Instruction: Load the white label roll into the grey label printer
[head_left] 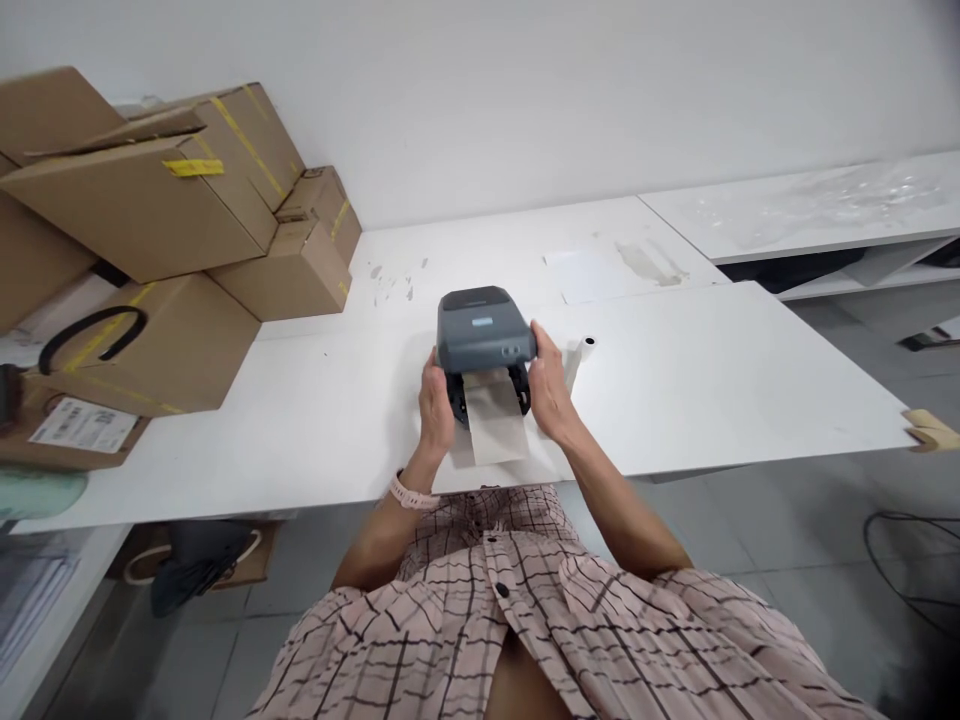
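Note:
A dark grey label printer [480,328] is in the middle of the white table, near its front edge. My left hand [435,408] grips its left side, and my right hand [550,388] holds the right side, with the thumb toward the front. Below the grey cover, black inner parts [457,400] show on both sides. From between them a pale paper strip [497,425] hangs down toward the table edge. Just beyond my right hand lies a thin white roll [582,358] with a dark core, partly hidden by that hand.
Cardboard boxes [150,205] with yellow tape are piled at the left, a black curved strap [94,325] among them. A white sheet [585,275] lies toward the back. Clear plastic [847,200] covers part of the back right shelf. A tan piece [930,428] juts from the table's right corner.

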